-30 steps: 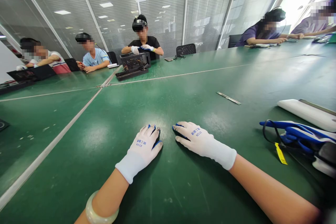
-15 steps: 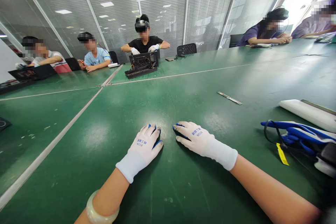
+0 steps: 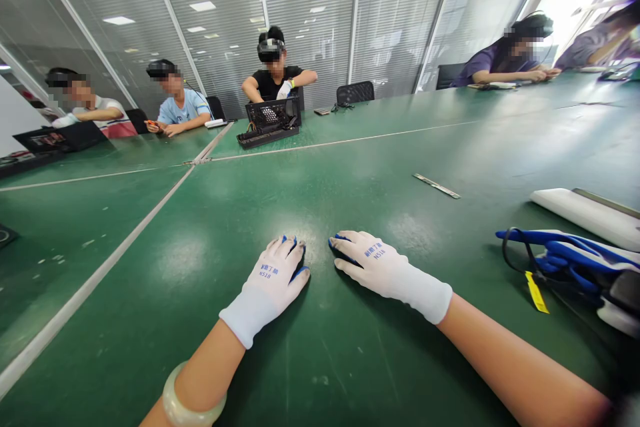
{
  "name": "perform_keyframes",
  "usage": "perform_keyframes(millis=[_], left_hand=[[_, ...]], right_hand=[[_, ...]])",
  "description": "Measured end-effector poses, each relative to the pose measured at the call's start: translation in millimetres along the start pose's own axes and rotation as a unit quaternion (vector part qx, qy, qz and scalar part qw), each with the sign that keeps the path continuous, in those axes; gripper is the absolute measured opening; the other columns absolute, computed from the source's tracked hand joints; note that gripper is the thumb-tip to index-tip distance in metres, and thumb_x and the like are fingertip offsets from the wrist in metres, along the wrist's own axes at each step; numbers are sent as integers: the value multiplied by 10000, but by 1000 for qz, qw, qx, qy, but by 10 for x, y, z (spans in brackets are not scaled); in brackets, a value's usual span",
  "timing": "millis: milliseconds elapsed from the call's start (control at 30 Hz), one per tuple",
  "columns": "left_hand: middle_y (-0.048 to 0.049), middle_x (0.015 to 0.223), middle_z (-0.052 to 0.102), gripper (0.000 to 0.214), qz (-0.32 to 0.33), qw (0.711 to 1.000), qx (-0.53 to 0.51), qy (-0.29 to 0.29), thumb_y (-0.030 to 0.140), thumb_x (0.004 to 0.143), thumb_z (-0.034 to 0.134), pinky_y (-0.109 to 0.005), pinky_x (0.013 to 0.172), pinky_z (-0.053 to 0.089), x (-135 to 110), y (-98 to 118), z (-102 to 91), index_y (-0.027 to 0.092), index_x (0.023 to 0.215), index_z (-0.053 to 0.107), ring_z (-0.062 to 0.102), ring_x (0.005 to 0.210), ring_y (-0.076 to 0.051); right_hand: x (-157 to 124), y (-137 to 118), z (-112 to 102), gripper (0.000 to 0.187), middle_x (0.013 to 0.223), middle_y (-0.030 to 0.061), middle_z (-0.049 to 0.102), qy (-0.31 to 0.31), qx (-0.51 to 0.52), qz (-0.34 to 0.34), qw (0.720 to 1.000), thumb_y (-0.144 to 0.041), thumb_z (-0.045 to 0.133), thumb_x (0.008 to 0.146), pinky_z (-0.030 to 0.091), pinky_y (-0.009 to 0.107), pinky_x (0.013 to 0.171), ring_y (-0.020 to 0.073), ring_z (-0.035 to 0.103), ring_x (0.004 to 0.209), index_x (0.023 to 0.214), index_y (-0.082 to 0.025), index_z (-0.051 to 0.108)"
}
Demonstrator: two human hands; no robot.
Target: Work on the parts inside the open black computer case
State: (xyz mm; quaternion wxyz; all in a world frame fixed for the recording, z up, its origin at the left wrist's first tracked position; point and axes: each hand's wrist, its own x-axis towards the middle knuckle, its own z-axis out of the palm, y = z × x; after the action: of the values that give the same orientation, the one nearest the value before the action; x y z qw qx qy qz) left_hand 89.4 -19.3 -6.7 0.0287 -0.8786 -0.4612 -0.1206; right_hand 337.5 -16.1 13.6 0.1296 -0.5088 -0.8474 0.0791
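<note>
My left hand and my right hand lie palm down on the green table, side by side and a little apart. Both wear white gloves with blue fingertips. Their fingers are stretched flat and hold nothing. A pale bangle circles my left wrist. The nearest thing to my right hand is a pile of blue and white gloves with a yellow tag, well off to the right.
A white roll lies behind the glove pile, and a thin metal strip rests farther out. Across the table a person handles a black open case. Several other people sit along the far left and right edges.
My hands have stayed put. The person opposite has turned the black case and shifted their hands on it.
</note>
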Motion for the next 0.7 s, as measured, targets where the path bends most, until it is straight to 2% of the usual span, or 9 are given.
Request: perform_keyframes(millis=[200, 533, 700], left_hand=[[-164, 1412, 543, 438, -2, 1000, -1, 4, 392, 981, 455, -545, 1157, 332, 5, 17, -5, 154, 1341, 530, 414, 1395, -331], [-158, 1407, 547, 436, 3, 1000, 2, 16, 396, 989, 428, -552, 1157, 325, -4, 5, 22, 161, 1342, 529, 430, 1381, -327], [-152, 1406, 548, 439, 2, 1000, 4, 9, 403, 986, 436, -541, 1162, 319, -4, 0, 19, 167, 1346, 524, 434, 1379, -321]], right_hand=[[2, 14, 15, 389, 1342, 113, 601, 11, -2, -7, 1000, -391, 456, 965, 514, 463, 968, 280, 596, 1159, 1270, -241, 646], [-7, -18, -5, 420, 1382, 122, 569, -20, 3, 13, 1000, -395, 431, 975, 496, 505, 989, 311, 559, 1214, 1307, -213, 612], [-5, -12, -3, 401, 1355, 116, 588, -9, 4, 9, 1000, -398, 443, 963, 504, 491, 970, 300, 579, 1179, 1276, -229, 628]])
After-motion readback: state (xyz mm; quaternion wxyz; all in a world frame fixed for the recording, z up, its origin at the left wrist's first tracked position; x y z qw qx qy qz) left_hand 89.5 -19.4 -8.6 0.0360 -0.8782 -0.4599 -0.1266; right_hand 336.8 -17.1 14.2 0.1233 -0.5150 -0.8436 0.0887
